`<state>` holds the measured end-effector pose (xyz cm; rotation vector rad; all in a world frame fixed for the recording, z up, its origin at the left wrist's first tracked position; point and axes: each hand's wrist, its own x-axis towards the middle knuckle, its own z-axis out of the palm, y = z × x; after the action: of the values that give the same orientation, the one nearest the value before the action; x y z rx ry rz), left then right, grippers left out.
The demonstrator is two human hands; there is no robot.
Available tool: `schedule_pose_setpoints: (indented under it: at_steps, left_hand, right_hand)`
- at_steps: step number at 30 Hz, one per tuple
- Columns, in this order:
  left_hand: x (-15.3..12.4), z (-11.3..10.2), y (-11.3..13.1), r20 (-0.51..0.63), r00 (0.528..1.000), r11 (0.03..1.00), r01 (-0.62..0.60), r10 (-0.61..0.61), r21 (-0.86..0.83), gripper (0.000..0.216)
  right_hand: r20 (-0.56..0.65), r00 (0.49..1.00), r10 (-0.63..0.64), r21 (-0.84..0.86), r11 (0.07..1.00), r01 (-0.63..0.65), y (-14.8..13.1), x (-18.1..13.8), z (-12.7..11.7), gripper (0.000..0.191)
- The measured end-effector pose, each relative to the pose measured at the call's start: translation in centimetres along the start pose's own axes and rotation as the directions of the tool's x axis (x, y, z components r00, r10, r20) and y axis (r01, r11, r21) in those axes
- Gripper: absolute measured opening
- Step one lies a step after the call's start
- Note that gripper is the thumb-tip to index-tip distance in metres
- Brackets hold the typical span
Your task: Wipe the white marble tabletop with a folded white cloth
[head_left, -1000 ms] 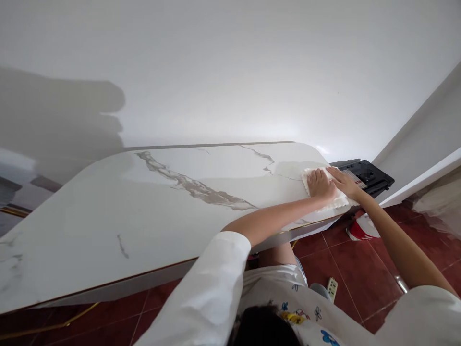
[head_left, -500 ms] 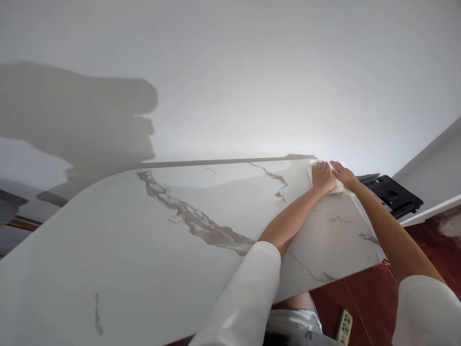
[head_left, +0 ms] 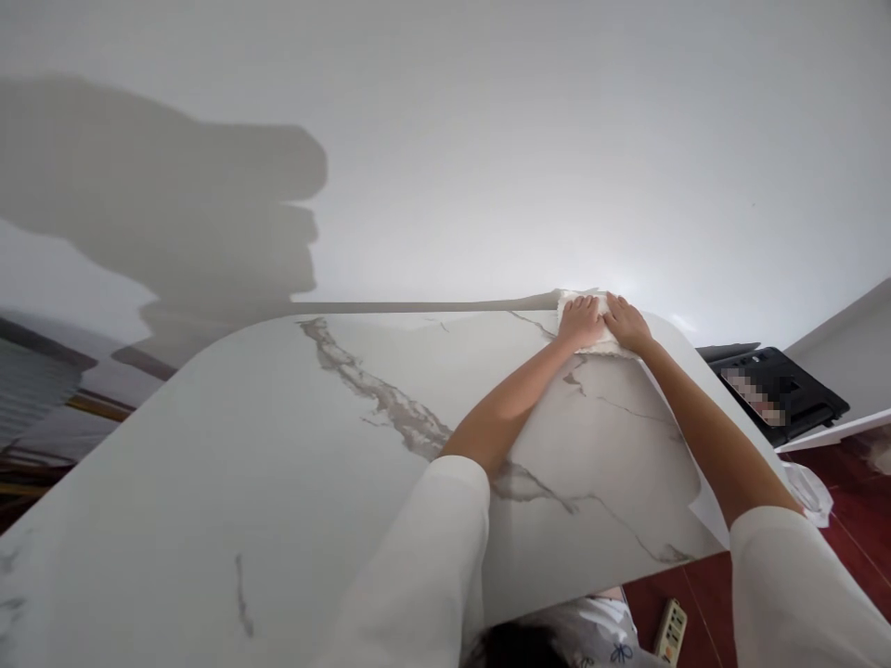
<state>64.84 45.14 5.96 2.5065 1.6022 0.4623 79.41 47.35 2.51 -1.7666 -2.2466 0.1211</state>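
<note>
A white cloth [head_left: 565,306] lies at the far edge of a white marble-patterned tabletop [head_left: 264,445], right of the middle, beside the wall. My left hand [head_left: 582,320] holds it down from above with the fingers curled over it. Close beside, my right hand [head_left: 626,325] is on the cloth's right part, thumb side toward the left hand. Both arms stretch forward across the top. Under the hands, the middle of the cloth is hidden.
A pale wall [head_left: 487,139] stands behind the tabletop, with a shadow on its left. At the right is a black case-like object [head_left: 794,385]. Below, a power strip [head_left: 672,631] lies on the red floor [head_left: 703,594]. Part of a person's head [head_left: 515,645] shows at the bottom.
Both hands and the cloth have moved left along the tabletop's far edge and now cover the end of a grey vein. The camera view has shifted slightly.
</note>
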Motion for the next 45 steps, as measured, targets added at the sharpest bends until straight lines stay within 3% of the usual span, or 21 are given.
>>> schedule_pose_setpoints:
  at_steps: [4,7,11,17,21,25,28,34,39,45]
  left_hand:
    - [-3.1,-2.7,-5.0,0.011,1.0,0.997,0.02,-0.021,0.07,0.042]
    - [-5.9,-5.2,-9.1,0.029,0.999,0.993,0.039,-0.043,0.107,0.043]
    - [-10.1,-8.8,-14.7,0.035,0.997,0.991,0.07,-0.075,0.113,0.046]
    - [-15.6,-14.1,-23.3,0.076,0.957,0.947,0.263,-0.281,0.182,0.057]
    - [-17.8,-17.7,-28.1,0.111,0.92,0.914,0.349,-0.376,0.205,0.05]
    - [-20.2,-20.3,-31.9,0.02,0.906,0.883,0.406,-0.422,0.235,0.047]
    - [-22.3,-21.5,-33.9,-0.035,0.927,0.903,0.372,-0.374,0.215,0.05]
    - [-26.1,-23.7,-34.8,0.021,0.932,0.921,0.355,-0.363,0.162,0.048]
    - [-30.2,-24.2,-35.0,0.037,0.937,0.926,0.337,-0.347,0.169,0.052]
    - [-38.3,-23.9,-35.3,-0.009,0.941,0.934,0.337,-0.338,0.123,0.062]
  right_hand:
    - [0.012,0.999,-0.045,0.055,0.998,0.044,-7.1,0.5,0.3,0.055]
    - [0.101,0.992,-0.078,0.08,0.994,0.07,-12.6,1.1,0.0,0.054]
    - [0.18,0.958,-0.222,0.101,0.973,0.206,-19.5,2.3,0.0,0.056]
    - [0.037,0.935,-0.354,0.151,0.926,0.345,-30.7,3.2,2.0,0.054]
    - [0.027,0.932,-0.361,0.184,0.918,0.35,-38.2,3.6,3.0,0.052]
    - [0.001,0.943,-0.331,0.24,0.916,0.321,-44.2,3.8,3.7,0.055]
    - [-0.023,0.947,-0.319,0.27,0.91,0.313,-47.4,3.6,4.1,0.058]
    - [-0.048,0.953,-0.299,0.277,0.913,0.301,-51.2,1.4,4.1,0.059]
    - [-0.06,0.942,-0.33,0.285,0.899,0.333,-53.1,-2.6,3.4,0.061]
    - [-0.093,0.907,-0.41,0.353,0.839,0.415,-54.8,-8.9,2.1,0.057]
